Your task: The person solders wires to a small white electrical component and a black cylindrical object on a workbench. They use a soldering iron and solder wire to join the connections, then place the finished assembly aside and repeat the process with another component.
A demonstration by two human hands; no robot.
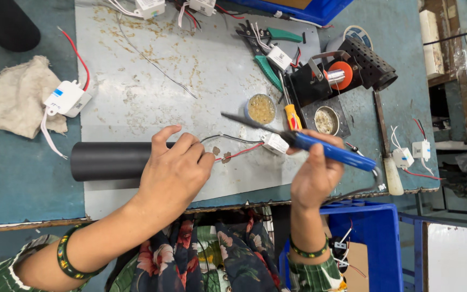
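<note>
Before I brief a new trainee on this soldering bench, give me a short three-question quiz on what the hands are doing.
1. True or false: the right hand holds the blue-handled soldering iron.
2. What does the left hand rest on? A) grey cloth B) black tube C) green-handled pliers
3. Which colours are the two wires leaving the tube?

Key: 1 true; 2 B; 3 red and black.

A teal table (17, 178) carries a scratched grey sheet (152, 81) at centre, a cloth (12, 97) at left, and a black tube (106, 160) lower left.
</note>
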